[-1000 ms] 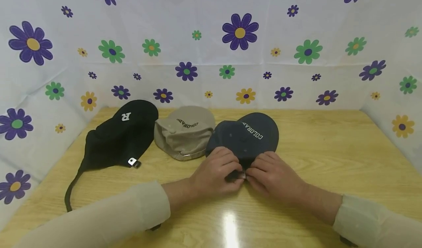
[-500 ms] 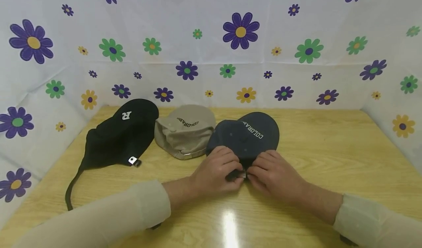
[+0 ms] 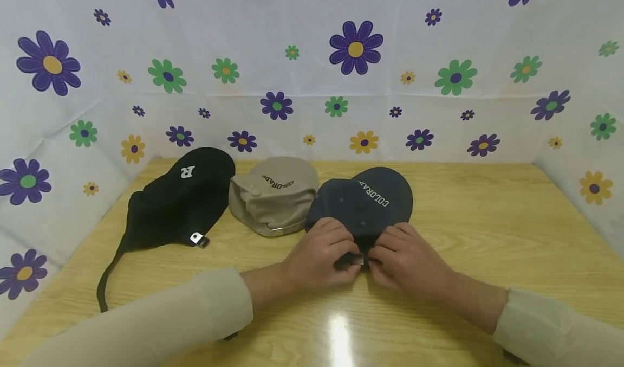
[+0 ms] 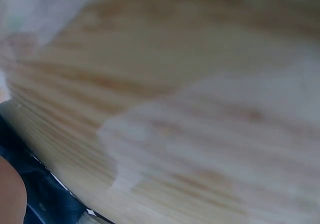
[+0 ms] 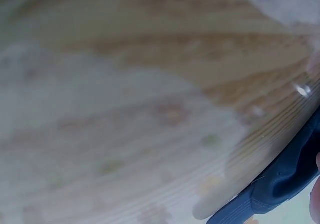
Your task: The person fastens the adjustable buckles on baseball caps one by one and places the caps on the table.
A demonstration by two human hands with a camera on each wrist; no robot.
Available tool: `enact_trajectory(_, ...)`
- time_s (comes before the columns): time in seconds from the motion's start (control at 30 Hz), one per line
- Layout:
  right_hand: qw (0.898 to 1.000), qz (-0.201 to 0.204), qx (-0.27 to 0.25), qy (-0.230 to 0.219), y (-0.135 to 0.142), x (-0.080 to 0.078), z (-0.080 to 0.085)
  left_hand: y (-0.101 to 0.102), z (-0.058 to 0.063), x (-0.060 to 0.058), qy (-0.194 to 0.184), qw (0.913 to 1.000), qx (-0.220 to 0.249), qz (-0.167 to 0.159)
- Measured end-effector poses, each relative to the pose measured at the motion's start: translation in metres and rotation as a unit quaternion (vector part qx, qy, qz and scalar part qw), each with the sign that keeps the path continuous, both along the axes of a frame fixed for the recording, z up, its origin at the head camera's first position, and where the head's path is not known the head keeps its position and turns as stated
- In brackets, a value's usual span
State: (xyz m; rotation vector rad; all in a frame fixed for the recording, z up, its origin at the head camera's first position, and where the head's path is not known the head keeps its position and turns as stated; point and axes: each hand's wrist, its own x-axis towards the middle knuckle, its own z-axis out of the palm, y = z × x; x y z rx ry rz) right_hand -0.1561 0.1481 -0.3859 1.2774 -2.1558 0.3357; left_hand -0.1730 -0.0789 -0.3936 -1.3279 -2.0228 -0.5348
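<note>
A navy cap (image 3: pixel 341 201) with white "COLORADO" lettering lies on the wooden table, its brim pointing to the back right. At its rear, my left hand (image 3: pixel 324 254) pinches the back strap beside a small metal buckle (image 3: pixel 359 259). My right hand (image 3: pixel 409 256) pinches the other side of the rear edge, just right of the buckle, with a narrow gap between the hands. The fingers hide most of the strap. Navy cloth (image 4: pixel 47 196) fills the lower left corner of the left wrist view, and the cap's edge (image 5: pixel 282 181) crosses the lower right of the right wrist view.
A beige cap (image 3: pixel 278 193) stands just left of the navy one. Further left lies a black cap (image 3: pixel 180 204), its long strap hanging toward the front and a metal clasp (image 3: pixel 199 239) at its near edge. A flowered white cloth (image 3: pixel 292 74) walls the table's back and sides.
My right fingers have shifted slightly to the right, away from the buckle, so the gap between the hands is a little wider. The caps and my left hand stay in place.
</note>
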Motion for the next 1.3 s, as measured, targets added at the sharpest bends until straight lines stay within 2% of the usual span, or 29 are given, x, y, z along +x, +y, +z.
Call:
enact_trajectory(0.27,1.0,-0.012,0.01,-0.027,-0.0003,0.0013,-0.0012,-0.0003,-0.0002,0.0004,0.003,1.0,0.001,-0.002)
enact_trajectory(1.3,1.0,0.018,-0.005,-0.005,-0.0025,0.0007,-0.0004,-0.0015,-0.0002,0.0011,0.005,1.0,0.001,-0.003)
